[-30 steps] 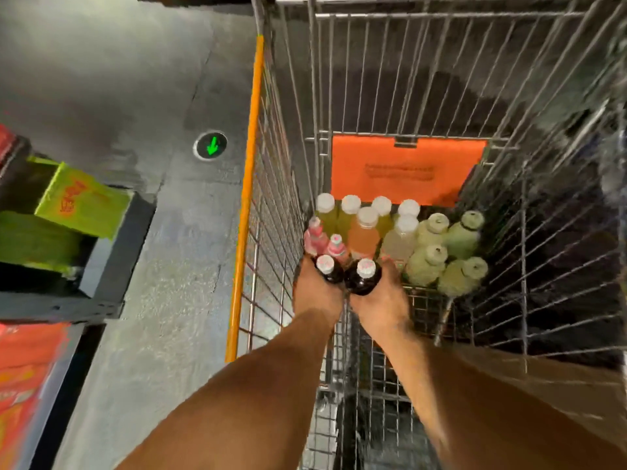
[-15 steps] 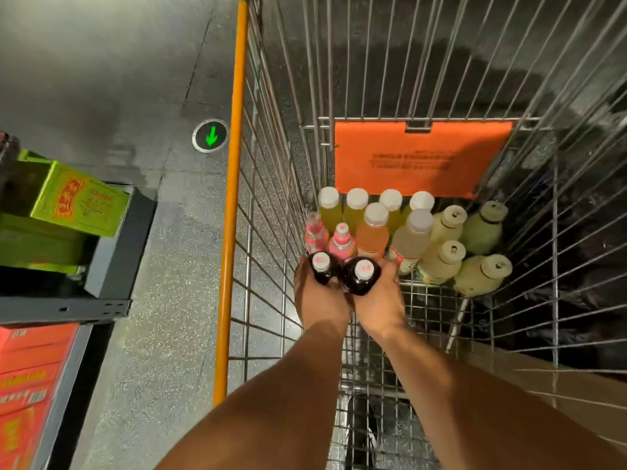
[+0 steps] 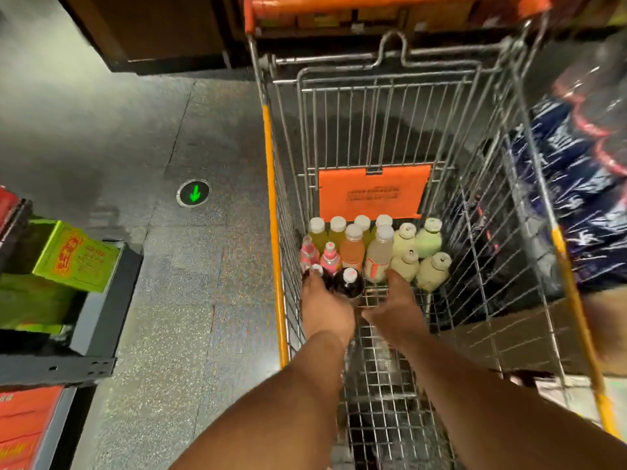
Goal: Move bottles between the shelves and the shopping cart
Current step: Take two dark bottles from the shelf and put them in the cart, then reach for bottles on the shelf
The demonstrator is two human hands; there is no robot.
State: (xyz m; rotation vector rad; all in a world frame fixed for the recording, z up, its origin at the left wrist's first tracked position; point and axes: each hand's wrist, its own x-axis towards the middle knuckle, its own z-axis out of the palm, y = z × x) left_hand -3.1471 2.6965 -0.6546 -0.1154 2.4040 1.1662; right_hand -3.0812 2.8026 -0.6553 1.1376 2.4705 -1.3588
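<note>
Head view: both arms reach into shopping cart (image 3: 441, 205). Left hand (image 3: 325, 310) wraps 1 dark bottle (image 3: 319, 274); second dark bottle (image 3: 348, 283) stands touching, at its 3 o'clock. Right hand (image 3: 395, 308) spread, fingers loose, holding nothing. Other bottles (image 3: 376, 245) cluster at 12 o'clock.

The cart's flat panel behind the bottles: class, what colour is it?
Orange, with small dark printed lines. The panel shows clearly in the head view, hanging on the cart wall.

Two dark bottles (image 3: 341, 283) with white caps stand by the left hand (image 3: 325, 308); beyond, pink, yellow, pale-green bottles (image 3: 419, 252).
</note>
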